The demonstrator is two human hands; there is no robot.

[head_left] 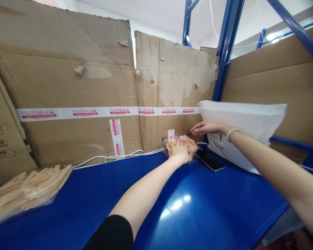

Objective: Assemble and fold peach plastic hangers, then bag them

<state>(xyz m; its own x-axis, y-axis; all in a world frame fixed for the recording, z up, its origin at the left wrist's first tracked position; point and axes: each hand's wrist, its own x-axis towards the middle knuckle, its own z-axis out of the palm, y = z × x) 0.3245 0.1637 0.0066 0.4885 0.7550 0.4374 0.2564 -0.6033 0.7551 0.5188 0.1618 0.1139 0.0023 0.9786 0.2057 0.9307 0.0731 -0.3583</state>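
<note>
My left hand (180,150) rests on a clear plastic bag of peach-coloured curved pieces (191,144), its fingers spread over the top. The bag lies at the back of the blue shelf surface (99,205), against the cardboard. My right hand (205,128), with a pale band at the wrist, is held just above and to the right of that bag, in front of a white pouch (245,118). Its fingers are stretched out and hold nothing. A black phone (211,161) lies flat beside the bag, below my right hand.
Another plastic bag of similar pieces (39,185) lies at the far left. A white cable (106,158) runs along the rear edge. Tall cardboard sheets (75,76) stand behind, and a blue metal post (225,48) rises at the back right.
</note>
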